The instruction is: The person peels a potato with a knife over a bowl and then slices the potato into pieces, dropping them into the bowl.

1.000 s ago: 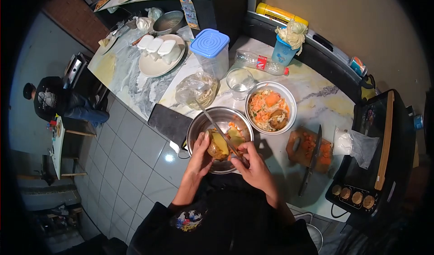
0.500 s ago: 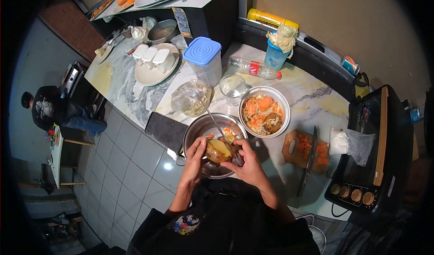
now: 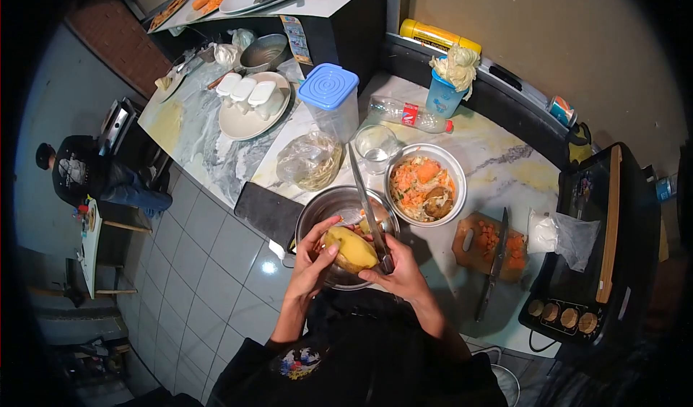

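While left hand (image 3: 312, 264) grips partly peeled potato (image 3: 351, 249) over metal bowl (image 3: 323, 204), right hand (image 3: 405, 273) clasps knife (image 3: 369, 206), blade pointing away from body; potato lies between hands, long axis slanting toward right thumb.

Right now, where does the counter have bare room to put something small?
Bare marble shows between the food-filled bowl, blue cup and black oven; another patch lies between the plate and the dark slab. It is crowded around the steel bowl, with the plastic bag, glass and food-filled bowl close by.
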Demonstrator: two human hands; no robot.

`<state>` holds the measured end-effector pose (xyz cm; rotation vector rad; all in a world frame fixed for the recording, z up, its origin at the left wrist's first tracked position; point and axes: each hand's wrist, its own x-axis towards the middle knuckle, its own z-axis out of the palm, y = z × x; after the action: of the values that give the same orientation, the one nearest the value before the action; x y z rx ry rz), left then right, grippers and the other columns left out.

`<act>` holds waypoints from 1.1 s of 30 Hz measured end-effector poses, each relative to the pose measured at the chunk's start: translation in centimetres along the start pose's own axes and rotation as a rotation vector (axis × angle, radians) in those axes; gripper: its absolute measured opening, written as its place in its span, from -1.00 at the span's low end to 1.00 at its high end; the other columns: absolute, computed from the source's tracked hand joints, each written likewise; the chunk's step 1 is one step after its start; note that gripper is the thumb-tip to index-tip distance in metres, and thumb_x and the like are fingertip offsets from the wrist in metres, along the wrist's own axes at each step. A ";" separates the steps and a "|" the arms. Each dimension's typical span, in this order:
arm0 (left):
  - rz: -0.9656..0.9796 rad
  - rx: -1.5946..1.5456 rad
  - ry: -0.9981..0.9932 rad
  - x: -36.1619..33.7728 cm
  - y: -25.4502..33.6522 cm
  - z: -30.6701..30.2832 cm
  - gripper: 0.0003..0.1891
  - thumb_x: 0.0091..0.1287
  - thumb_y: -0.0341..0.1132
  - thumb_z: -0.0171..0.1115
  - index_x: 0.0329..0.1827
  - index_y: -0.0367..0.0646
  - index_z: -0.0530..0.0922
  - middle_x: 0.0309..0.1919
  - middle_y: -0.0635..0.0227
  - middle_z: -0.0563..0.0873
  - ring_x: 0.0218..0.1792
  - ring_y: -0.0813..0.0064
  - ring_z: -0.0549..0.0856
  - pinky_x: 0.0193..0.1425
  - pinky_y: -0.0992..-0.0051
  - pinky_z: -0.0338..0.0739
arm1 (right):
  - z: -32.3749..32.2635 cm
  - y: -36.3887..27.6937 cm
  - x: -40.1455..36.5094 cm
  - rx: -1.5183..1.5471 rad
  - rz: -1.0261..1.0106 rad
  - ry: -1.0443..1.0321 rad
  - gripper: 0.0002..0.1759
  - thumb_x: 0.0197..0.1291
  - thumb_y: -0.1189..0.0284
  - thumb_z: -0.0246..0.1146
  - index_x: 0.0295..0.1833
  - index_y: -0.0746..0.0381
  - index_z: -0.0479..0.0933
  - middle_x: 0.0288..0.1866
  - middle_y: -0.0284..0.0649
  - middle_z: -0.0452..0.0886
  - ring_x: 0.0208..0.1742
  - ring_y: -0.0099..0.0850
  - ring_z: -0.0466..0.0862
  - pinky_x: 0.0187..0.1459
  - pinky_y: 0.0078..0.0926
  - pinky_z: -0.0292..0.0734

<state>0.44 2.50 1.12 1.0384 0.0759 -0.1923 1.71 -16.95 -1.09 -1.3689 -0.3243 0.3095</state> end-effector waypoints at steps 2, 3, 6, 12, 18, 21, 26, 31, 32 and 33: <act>0.033 0.063 -0.022 0.0 0.3 0.5 -0.48 0.37 -0.38 0.26 0.37 -0.29 0.35 0.16 0.18 0.59 0.20 0.44 0.56 0.30 0.44 0.42 | 0.0 -0.9 -0.1 0.064 0.069 0.010 -0.32 0.05 0.37 0.54 0.23 0.37 0.41 0.10 -0.16 0.59 0.15 -0.51 0.54 0.17 -0.47 0.45; 0.032 0.063 -0.021 0.0 0.2 0.5 -0.48 0.37 -0.38 0.26 0.37 -0.29 0.35 0.16 0.18 0.59 0.20 0.44 0.56 0.30 0.44 0.42 | 0.0 -1.5 -0.2 0.130 0.140 0.021 -0.35 0.09 0.38 0.51 0.23 0.37 0.41 0.11 -0.17 0.58 0.15 -0.52 0.54 0.18 -0.48 0.44; 0.117 0.168 -0.055 0.3 0.2 0.5 -0.48 0.38 -0.39 0.25 0.36 -0.31 0.34 0.18 0.15 0.58 0.21 0.40 0.56 0.34 0.41 0.40 | 0.1 -2.1 -0.1 0.242 0.177 0.067 -0.42 0.15 0.42 0.46 0.23 0.37 0.41 0.13 -0.19 0.57 0.18 -0.51 0.52 0.23 -0.46 0.41; 0.055 0.198 -0.041 0.5 1.6 0.8 -0.57 0.40 -0.40 0.23 0.29 -0.34 0.43 0.18 0.14 0.58 0.25 0.41 0.52 0.38 0.40 0.37 | -0.4 -2.8 -0.2 0.308 0.202 0.071 -0.48 0.14 0.55 0.42 0.20 0.34 0.40 -0.17 -0.32 0.58 -0.49 -0.75 0.46 -0.51 -0.76 0.32; 0.160 0.544 -0.069 1.2 1.6 0.3 -0.63 0.43 -0.41 0.18 0.27 -0.31 0.49 0.15 0.17 0.60 0.18 0.44 0.57 0.31 0.42 0.41 | -0.8 -2.6 -0.5 0.326 0.206 0.074 -0.42 0.10 0.62 0.43 0.22 0.28 0.36 -0.32 -0.37 0.54 -0.70 -0.78 0.32 -0.71 -0.75 0.16; 0.158 0.324 0.117 1.4 1.6 1.3 -0.74 0.42 -0.46 0.16 0.13 -0.34 0.55 0.03 0.21 0.64 0.10 0.43 0.61 0.26 0.44 0.43 | -1.0 -2.6 -1.1 0.328 0.230 0.065 -0.40 0.09 0.62 0.43 0.23 0.28 0.36 -0.34 -0.37 0.54 -0.70 -0.77 0.32 -0.71 -0.75 0.17; 0.354 0.755 0.155 2.9 0.2 -2.2 -0.66 0.27 -0.38 0.37 0.08 -0.24 0.54 0.07 0.12 0.61 0.19 0.24 0.57 0.31 0.25 0.42 | -1.9 -2.4 -1.7 0.515 0.283 0.078 -0.41 0.14 0.64 0.38 0.28 0.30 0.33 -0.34 -0.37 0.52 -0.71 -0.76 0.30 -0.72 -0.75 0.16; 0.255 1.431 -0.118 2.2 2.2 0.3 -0.52 0.03 -0.40 0.51 0.07 -0.09 0.60 0.41 -0.04 0.26 0.41 -0.10 0.33 0.41 0.05 0.30 | -2.4 -3.1 -1.4 0.550 0.265 0.088 -0.48 0.25 0.60 0.28 0.31 0.31 0.33 -0.37 -0.41 0.50 -0.72 -0.77 0.25 -0.71 -0.75 0.13; 0.258 1.429 -0.119 2.4 2.3 0.3 -0.52 0.03 -0.40 0.51 0.07 -0.09 0.60 0.41 -0.04 0.26 0.41 -0.10 0.33 0.41 0.05 0.30 | -2.5 -3.1 -1.2 0.548 0.263 0.089 -0.48 0.25 0.60 0.28 0.31 0.31 0.33 -0.37 -0.41 0.50 -0.72 -0.77 0.25 -0.71 -0.75 0.13; 0.353 1.310 -0.026 2.7 2.4 0.2 -0.52 0.04 -0.43 0.50 0.08 -0.10 0.59 0.39 -0.03 0.28 0.39 -0.08 0.37 0.36 0.09 0.38 | -2.5 -3.0 -1.2 0.595 0.287 0.088 -0.50 0.26 0.59 0.27 0.29 0.32 0.33 -0.44 -0.43 0.46 -0.73 -0.77 0.24 -0.71 -0.75 0.14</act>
<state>3.54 3.22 2.84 2.3239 -0.3014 0.1062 1.72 -20.20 1.36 -0.8329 0.0453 0.5336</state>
